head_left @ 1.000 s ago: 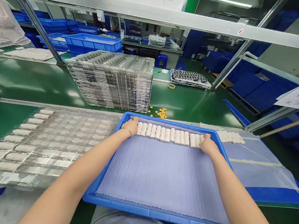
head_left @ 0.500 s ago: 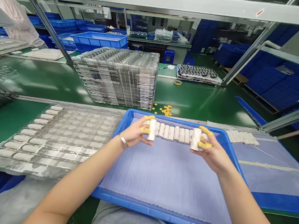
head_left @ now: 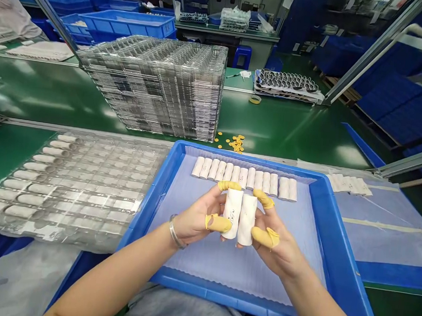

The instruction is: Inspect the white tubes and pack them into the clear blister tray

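- Head view, cutting-floor style: a person works at a green workbench (head_left: 290,125), with stacks of blue crates (head_left: 126,23) beyond it.
- Behind the work sits a tall stack of clear plastic trays (head_left: 151,87); a clear tray (head_left: 66,180) of white cylinders lies flat at left, just beside the blue plastic tray (head_left: 149,197).
- That blue tray sits directly before the person, lined with a pale ribbed sheet (head_left: 231,271) (lilac-tinted under the factory lights).
- A row of white cylinders (head_left: 242,177) lies side by side near the tray's far wall, close to but apart from the rim; its two ends stop short of the side walls.
- Open lining spreads between the row and the near rim, and the hands hover over it.
- Left hand (head_left: 197,215) and right hand (head_left: 277,241) are curled, gripping two white cylinders (head_left: 240,216) upright, pressed together, clear of the lining.
- Both cylinders are plain white tubes with dark handwritten marks (head_left: 231,213) on their sides.
- Yellow finger cots (head_left: 217,223) cover several fingers; a metal bangle (head_left: 174,231) circles the left wrist.
- Small gold discs (head_left: 236,143) lie scattered on the bench just past the far rim.
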`<state>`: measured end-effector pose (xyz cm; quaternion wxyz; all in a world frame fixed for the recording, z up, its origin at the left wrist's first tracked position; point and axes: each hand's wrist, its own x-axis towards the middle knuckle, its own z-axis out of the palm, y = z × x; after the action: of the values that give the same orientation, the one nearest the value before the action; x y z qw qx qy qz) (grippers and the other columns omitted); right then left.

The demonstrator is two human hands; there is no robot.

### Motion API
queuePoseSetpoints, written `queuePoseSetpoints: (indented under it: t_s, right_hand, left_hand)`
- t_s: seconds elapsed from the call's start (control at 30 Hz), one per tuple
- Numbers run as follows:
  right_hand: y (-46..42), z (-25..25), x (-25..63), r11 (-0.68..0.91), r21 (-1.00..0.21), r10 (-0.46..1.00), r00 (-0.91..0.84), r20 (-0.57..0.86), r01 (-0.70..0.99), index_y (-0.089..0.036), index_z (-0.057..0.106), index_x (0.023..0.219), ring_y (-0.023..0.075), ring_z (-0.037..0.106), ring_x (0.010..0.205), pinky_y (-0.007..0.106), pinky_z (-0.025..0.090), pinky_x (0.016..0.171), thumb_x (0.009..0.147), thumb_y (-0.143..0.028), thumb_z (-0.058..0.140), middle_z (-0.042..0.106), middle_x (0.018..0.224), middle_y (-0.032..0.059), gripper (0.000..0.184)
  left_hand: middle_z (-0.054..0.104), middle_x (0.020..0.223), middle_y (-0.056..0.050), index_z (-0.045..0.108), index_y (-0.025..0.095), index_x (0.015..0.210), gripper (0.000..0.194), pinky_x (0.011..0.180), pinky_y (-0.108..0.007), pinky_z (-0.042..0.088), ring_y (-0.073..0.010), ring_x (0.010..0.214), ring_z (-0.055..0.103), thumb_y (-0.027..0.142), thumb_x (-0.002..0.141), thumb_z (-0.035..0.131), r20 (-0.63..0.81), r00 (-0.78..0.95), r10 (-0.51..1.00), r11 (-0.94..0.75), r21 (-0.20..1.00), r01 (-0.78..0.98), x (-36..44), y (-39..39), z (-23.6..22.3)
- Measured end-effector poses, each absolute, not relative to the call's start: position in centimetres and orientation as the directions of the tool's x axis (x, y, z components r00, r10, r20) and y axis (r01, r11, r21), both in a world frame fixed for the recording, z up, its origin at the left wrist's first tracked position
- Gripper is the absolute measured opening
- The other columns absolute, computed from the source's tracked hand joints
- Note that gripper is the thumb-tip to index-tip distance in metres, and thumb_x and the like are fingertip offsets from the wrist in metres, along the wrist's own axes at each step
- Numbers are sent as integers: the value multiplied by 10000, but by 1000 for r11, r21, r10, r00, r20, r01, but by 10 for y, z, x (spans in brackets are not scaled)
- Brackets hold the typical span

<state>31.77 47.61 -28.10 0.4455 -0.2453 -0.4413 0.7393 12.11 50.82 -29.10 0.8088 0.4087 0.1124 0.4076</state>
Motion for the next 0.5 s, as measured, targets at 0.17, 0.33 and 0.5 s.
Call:
queuePoseSetpoints:
  t_s: [0.17,0.33,0.5]
  right_hand:
    - [475,-294,313,-155,-891,910,-412,39,-428,-472,512,1353,203,688,832,265,561,565,784,-355,921,551,1283,33,710]
    - [475,-296,315,-142,-910,937,-350,3,-389,-406,532,1339,233,670,930,296,561,621,838,-344,871,558,1308,51,608]
    - [480,-287,327,-242,-900,927,-362,-103,-363,-356,482,1382,273,648,1025,346,527,756,852,-388,834,632,1204,64,636]
  left_hand:
    - [581,1149,-56,531,337,1267,635,614,-275,599,-161,798,658,239,725,848,167,656,736,325,763,-559,124,505,-297]
    - [587,1047,-32,538,359,1293,615,637,-309,627,-156,799,647,219,766,822,189,660,727,301,776,-554,121,507,-300]
    - [569,1097,-58,527,333,1302,619,591,-265,613,-160,829,620,198,770,813,126,631,766,283,815,-506,116,510,-299]
